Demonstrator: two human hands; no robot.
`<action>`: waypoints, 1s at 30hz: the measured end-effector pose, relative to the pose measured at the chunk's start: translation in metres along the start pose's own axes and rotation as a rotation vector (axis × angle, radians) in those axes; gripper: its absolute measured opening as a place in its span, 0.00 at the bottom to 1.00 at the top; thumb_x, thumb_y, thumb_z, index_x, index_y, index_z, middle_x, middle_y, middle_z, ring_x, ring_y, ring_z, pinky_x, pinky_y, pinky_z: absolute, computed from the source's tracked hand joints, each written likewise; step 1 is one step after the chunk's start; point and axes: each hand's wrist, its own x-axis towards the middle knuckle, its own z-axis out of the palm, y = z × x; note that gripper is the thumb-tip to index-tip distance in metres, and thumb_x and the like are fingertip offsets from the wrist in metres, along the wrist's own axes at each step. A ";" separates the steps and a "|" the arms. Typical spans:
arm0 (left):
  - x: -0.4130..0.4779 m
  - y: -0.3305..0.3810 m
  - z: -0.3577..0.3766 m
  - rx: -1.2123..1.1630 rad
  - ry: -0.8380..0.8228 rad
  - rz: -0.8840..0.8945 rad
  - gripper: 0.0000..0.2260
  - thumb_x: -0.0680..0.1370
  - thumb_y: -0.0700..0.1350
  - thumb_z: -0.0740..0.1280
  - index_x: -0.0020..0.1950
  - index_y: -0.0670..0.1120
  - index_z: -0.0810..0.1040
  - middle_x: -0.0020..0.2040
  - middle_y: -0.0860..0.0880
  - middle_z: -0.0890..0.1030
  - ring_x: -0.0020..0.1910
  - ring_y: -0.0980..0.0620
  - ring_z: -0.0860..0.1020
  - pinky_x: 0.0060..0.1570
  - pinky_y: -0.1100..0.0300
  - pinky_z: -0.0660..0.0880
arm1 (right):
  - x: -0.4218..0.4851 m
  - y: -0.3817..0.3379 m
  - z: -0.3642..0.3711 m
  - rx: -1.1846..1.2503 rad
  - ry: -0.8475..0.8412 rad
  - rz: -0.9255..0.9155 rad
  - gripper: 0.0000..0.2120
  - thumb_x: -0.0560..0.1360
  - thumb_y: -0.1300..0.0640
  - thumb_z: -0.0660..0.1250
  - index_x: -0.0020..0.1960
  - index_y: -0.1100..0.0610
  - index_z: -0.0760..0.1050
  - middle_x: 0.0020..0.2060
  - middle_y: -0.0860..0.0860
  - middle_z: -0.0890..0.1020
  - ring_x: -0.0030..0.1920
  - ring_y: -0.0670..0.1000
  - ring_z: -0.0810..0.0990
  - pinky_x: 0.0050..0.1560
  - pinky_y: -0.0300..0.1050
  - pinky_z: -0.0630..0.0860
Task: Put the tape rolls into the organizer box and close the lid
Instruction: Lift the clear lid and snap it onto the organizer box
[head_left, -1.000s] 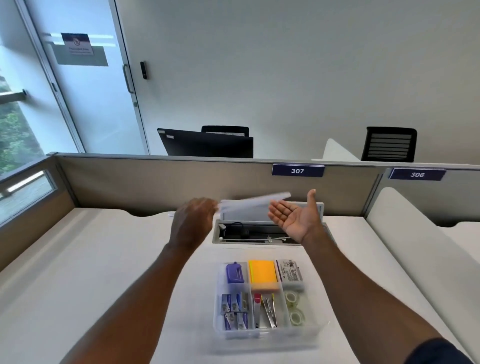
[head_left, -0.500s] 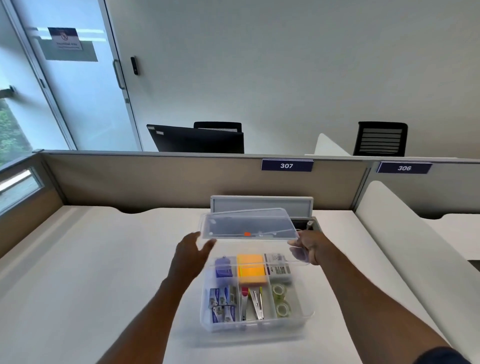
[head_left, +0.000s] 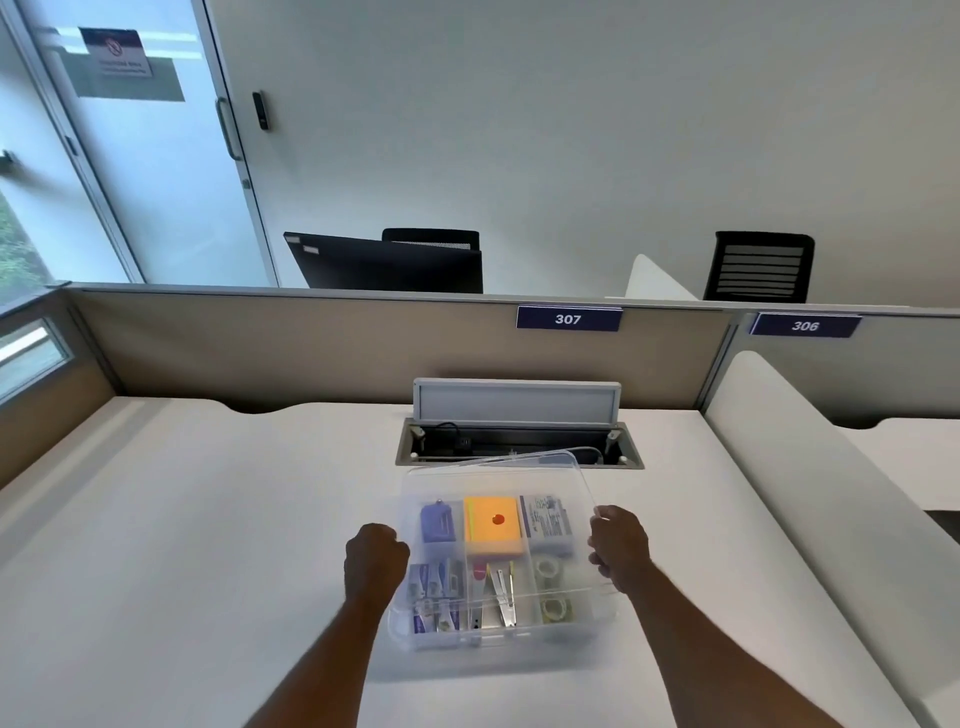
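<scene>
A clear plastic organizer box sits on the white desk in front of me. Two clear tape rolls lie in its right front compartment. The transparent lid hovers over the box, its far edge raised slightly. My left hand grips the lid's left edge and my right hand grips its right edge. Through the lid I see an orange sticky-note pad, a blue item, staple boxes and metal clips in other compartments.
An open cable tray with a raised flap is set into the desk just behind the box. A beige partition labelled 307 closes off the back. A white divider runs along the right side.
The lid came down from in front of the partition to just over the box. Both hands moved toward me and lower, now holding its two side edges.
</scene>
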 end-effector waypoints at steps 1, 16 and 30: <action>0.000 -0.002 0.002 -0.010 0.019 0.001 0.04 0.68 0.35 0.65 0.32 0.36 0.75 0.34 0.41 0.80 0.33 0.43 0.73 0.35 0.56 0.71 | -0.003 0.002 -0.001 -0.099 0.046 -0.069 0.14 0.76 0.56 0.60 0.59 0.54 0.77 0.43 0.56 0.83 0.32 0.55 0.78 0.32 0.41 0.73; -0.009 -0.009 0.021 -0.085 0.068 -0.034 0.15 0.72 0.33 0.63 0.57 0.39 0.79 0.60 0.38 0.79 0.60 0.39 0.74 0.59 0.53 0.69 | -0.020 0.021 -0.001 -0.823 0.159 -0.356 0.11 0.80 0.55 0.56 0.53 0.56 0.76 0.52 0.55 0.82 0.54 0.57 0.82 0.51 0.45 0.77; -0.024 -0.029 0.037 -0.097 0.116 0.016 0.21 0.75 0.37 0.57 0.66 0.49 0.74 0.58 0.41 0.81 0.54 0.40 0.78 0.53 0.51 0.74 | -0.031 0.041 0.010 -0.818 0.179 -0.420 0.13 0.70 0.65 0.61 0.30 0.56 0.77 0.17 0.52 0.73 0.14 0.50 0.74 0.13 0.36 0.66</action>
